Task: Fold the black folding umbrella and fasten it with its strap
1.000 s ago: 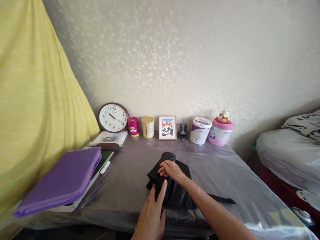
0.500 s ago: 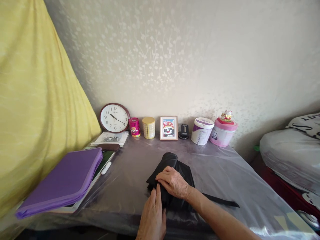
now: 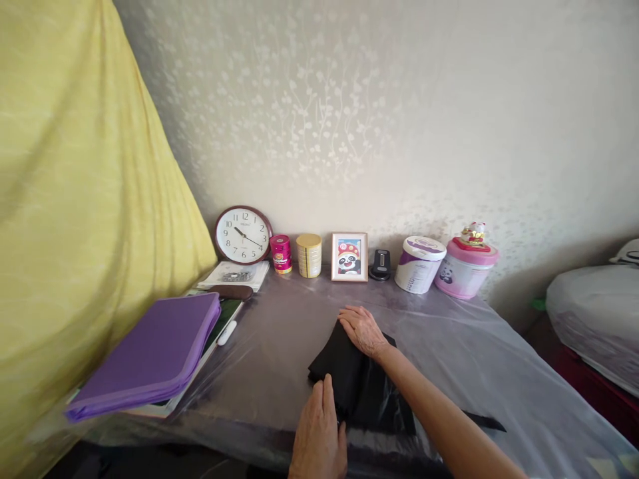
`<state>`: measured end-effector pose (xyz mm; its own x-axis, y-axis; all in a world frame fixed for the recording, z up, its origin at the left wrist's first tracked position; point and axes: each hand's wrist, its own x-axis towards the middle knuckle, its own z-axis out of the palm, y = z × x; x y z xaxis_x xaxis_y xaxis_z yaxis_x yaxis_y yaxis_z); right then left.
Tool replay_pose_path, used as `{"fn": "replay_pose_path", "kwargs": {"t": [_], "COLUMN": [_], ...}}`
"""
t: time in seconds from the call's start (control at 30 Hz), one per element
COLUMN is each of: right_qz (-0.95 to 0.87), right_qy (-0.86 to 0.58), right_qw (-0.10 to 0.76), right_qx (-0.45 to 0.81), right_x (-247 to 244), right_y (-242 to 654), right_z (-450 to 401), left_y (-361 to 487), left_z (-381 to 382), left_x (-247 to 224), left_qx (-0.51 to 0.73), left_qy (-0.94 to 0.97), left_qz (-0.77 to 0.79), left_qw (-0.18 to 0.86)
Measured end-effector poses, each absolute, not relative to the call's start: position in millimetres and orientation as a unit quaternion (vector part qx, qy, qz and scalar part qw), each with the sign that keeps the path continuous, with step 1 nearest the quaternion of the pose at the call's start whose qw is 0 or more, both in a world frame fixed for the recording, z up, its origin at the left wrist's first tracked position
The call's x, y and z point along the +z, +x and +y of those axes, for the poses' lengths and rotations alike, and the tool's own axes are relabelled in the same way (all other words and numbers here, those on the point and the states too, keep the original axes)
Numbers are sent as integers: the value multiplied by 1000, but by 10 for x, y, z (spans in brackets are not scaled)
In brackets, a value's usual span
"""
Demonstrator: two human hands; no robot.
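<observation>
A black folded cloth-like item [image 3: 344,372] lies on the table near its front edge, its folds spread to the right. My right hand [image 3: 363,330] rests flat on its far end, palm down, fingers pointing left. At the near left side of the item is my left hand [image 3: 319,426], its thumb and fingers closed round the near part; the thumb is partly hidden. A black strap [image 3: 485,421] sticks out to the right beyond my right forearm.
A purple folder [image 3: 150,352] lies on papers at the left, beside a yellow curtain [image 3: 100,199]. Along the wall stand a clock [image 3: 243,235], a pink can [image 3: 281,255], a yellow-lidded tin [image 3: 309,256], a panda picture frame [image 3: 349,257] and two tubs [image 3: 420,266].
My right hand has moved away from my left hand to the far end of the black item. The item looks flatter and more spread out. The view has shifted slightly.
</observation>
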<state>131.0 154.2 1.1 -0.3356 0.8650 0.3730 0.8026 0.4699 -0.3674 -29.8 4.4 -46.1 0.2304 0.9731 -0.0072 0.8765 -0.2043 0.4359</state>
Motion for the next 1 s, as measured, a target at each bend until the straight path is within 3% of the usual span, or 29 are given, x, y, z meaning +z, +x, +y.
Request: {"fn": "replay_pose_path", "kwargs": {"t": [0.13, 0.27, 0.43, 0.6, 0.83, 1.0], "right_qz": [-820, -882, -796, -700, -590, -505], "right_qy": [-477, -382, -533, -648, -747, -742], "right_qw": [307, 250, 283, 293, 259, 303], "right_qx": [75, 116, 53, 70, 165, 321], "right_x": [119, 102, 17, 28, -41, -83], "right_y": [1300, 1290, 1459, 1855, 2330, 2396], "right_z": [1358, 1209, 1401, 1435, 1232, 1049], "left_y": [-300, -298, -284, -250, -232, -235], "left_z": [39, 42, 36, 3, -30, -62], "left_x": [-487, -494, -425, -258, -116, -128], "left_qx": [142, 139, 121, 102, 108, 123], "left_qy": [762, 764, 764, 756, 751, 751], "left_qz": [604, 604, 610, 629, 639, 639], "left_qw": [187, 182, 173, 151, 128, 113]}}
